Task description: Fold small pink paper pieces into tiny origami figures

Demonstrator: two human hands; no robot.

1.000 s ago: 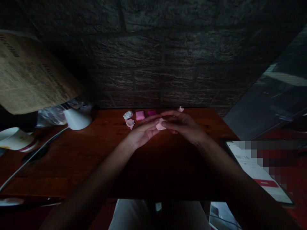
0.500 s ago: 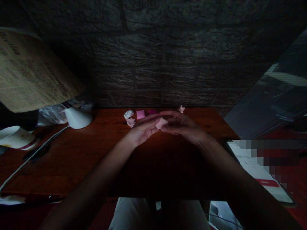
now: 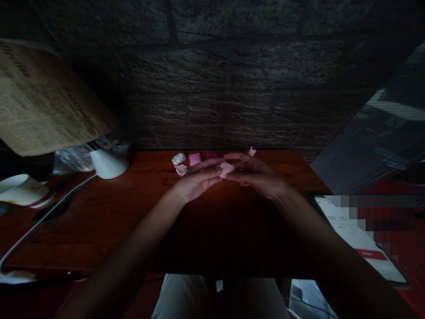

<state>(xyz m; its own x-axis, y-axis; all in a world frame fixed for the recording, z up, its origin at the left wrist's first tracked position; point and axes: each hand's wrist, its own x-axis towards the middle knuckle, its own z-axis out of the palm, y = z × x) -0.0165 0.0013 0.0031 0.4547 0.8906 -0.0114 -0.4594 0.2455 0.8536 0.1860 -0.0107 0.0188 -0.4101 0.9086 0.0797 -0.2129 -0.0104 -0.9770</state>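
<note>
A small pale pink piece of modelling clay (image 3: 226, 169) is pinched between both my hands above the wooden table. My left hand (image 3: 198, 182) has its thumb and fingers on the left side of the piece. From the right, my right hand (image 3: 255, 173) grips it with thumb and fingertips; the far fingers are partly hidden. Just beyond my left hand lie a white lump (image 3: 178, 158), a thin pale pink scrap (image 3: 181, 169), a pink square block (image 3: 195, 159) and a magenta block (image 3: 211, 155). Another pale pink bit (image 3: 251, 151) sits behind my right hand.
On the left of the table (image 3: 109, 230) stand a lamp with a white base (image 3: 109, 164) and newsprint-patterned shade (image 3: 49, 102), a paper cup (image 3: 25, 190) and a white cable (image 3: 49, 216). A dark brick wall (image 3: 206, 75) borders the back. A lit tablet screen (image 3: 352, 239) is at the right.
The pink piece has been squeezed and turned slightly between my fingers, so its outline looks different. Both hands stay in nearly the same place.
</note>
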